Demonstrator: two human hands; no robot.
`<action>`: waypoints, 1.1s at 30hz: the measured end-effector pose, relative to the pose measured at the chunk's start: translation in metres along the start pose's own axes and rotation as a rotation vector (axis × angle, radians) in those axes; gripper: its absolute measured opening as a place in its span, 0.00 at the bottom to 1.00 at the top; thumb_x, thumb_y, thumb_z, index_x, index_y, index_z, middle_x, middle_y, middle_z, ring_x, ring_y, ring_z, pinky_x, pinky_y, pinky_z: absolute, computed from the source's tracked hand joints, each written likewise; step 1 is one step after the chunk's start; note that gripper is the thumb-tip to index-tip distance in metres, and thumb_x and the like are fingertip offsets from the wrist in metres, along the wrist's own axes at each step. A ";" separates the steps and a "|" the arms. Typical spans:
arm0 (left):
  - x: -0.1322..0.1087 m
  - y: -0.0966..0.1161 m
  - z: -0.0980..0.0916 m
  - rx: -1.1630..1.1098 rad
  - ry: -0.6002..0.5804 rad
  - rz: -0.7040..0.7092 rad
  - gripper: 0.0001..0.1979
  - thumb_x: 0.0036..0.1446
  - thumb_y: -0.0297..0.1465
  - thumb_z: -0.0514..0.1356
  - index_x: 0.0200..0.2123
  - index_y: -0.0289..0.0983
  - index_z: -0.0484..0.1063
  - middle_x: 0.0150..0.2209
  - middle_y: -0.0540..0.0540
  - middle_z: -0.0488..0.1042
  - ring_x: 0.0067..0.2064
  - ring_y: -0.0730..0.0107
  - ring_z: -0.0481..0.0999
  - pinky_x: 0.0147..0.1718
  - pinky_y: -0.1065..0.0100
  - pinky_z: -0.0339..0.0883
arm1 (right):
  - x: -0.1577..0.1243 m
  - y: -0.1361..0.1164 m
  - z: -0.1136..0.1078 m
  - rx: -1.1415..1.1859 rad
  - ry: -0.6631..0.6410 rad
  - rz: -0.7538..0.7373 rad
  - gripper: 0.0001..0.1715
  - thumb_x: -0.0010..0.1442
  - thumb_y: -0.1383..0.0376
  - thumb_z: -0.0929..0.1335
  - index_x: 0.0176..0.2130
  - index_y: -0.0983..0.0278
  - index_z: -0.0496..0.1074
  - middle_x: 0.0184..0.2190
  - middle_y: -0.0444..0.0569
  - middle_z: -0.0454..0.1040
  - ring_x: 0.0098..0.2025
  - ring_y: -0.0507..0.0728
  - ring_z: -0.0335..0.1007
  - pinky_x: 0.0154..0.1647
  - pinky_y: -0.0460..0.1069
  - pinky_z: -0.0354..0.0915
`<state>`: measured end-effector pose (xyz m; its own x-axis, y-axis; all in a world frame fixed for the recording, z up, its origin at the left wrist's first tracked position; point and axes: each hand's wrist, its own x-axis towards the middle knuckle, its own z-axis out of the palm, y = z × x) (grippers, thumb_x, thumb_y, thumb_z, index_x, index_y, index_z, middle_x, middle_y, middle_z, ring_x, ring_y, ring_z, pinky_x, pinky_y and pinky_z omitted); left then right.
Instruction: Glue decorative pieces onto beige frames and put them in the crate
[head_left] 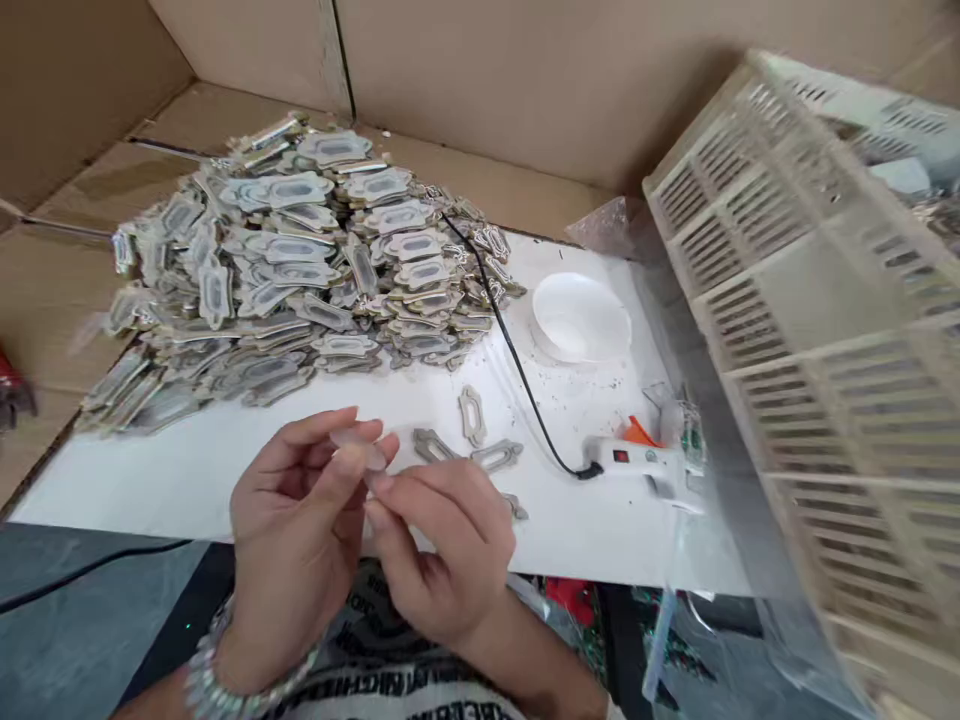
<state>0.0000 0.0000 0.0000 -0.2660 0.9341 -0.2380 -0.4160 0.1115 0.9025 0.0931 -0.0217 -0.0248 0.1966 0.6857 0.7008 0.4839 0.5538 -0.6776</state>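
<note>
My left hand [296,520], with a beaded bracelet at the wrist, pinches a small, whitish, translucent flat piece [366,453] between thumb and fingers. At the piece's lower right edge, the thumb and index finger of my right hand [454,545] are pressed together on it. The fingers partly hide it, so its exact kind cannot be made out. Just beyond my right hand, a small scalloped frame plate [471,415] with an oblong opening lies on the white board. A second frame plate [496,456] is close by, along with others partly behind my fingers.
A big heap of similar frame plates [292,270] covers the back left. Right of it stand a white bowl [581,320] and a white glue gun [649,465] with a black cord [517,355] across the board. A slatted plastic crate [795,330] leans at the right; cardboard [495,90] walls the back.
</note>
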 end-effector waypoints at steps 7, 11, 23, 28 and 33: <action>-0.002 0.003 -0.002 -0.002 -0.004 0.000 0.17 0.36 0.38 0.79 0.32 0.47 0.81 0.29 0.55 0.83 0.30 0.75 0.83 0.31 0.81 0.77 | -0.001 0.000 0.002 -0.013 -0.012 -0.020 0.05 0.67 0.68 0.66 0.40 0.63 0.73 0.30 0.45 0.80 0.29 0.51 0.72 0.32 0.48 0.69; -0.001 0.004 0.000 -0.002 -0.009 -0.001 0.17 0.35 0.38 0.79 0.31 0.47 0.81 0.29 0.55 0.83 0.29 0.74 0.83 0.31 0.80 0.77 | 0.000 0.001 0.001 -0.019 0.020 -0.013 0.05 0.67 0.69 0.66 0.37 0.62 0.71 0.27 0.43 0.77 0.29 0.51 0.71 0.33 0.47 0.70; -0.002 0.007 -0.001 -0.012 -0.018 -0.019 0.17 0.34 0.38 0.79 0.31 0.46 0.81 0.29 0.54 0.83 0.29 0.73 0.83 0.30 0.80 0.77 | 0.002 -0.003 -0.004 -0.111 0.067 -0.002 0.03 0.66 0.66 0.69 0.40 0.61 0.69 0.29 0.43 0.74 0.31 0.51 0.71 0.32 0.49 0.72; -0.002 0.005 0.000 -0.003 -0.055 -0.026 0.17 0.36 0.37 0.79 0.32 0.46 0.81 0.30 0.54 0.83 0.30 0.72 0.83 0.30 0.80 0.77 | 0.001 0.000 -0.011 -0.095 -0.030 -0.051 0.05 0.66 0.70 0.69 0.42 0.62 0.72 0.33 0.44 0.80 0.35 0.52 0.76 0.37 0.49 0.75; 0.002 0.001 -0.006 0.014 -0.057 -0.002 0.16 0.37 0.37 0.78 0.32 0.45 0.81 0.29 0.53 0.83 0.29 0.75 0.83 0.32 0.82 0.77 | -0.001 0.001 -0.022 -0.083 -0.089 -0.040 0.13 0.61 0.76 0.70 0.44 0.61 0.74 0.34 0.45 0.81 0.36 0.52 0.77 0.39 0.47 0.75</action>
<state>-0.0062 -0.0003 -0.0017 -0.2146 0.9517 -0.2194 -0.4043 0.1180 0.9070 0.1120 -0.0318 -0.0212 0.1015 0.7052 0.7017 0.5596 0.5427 -0.6264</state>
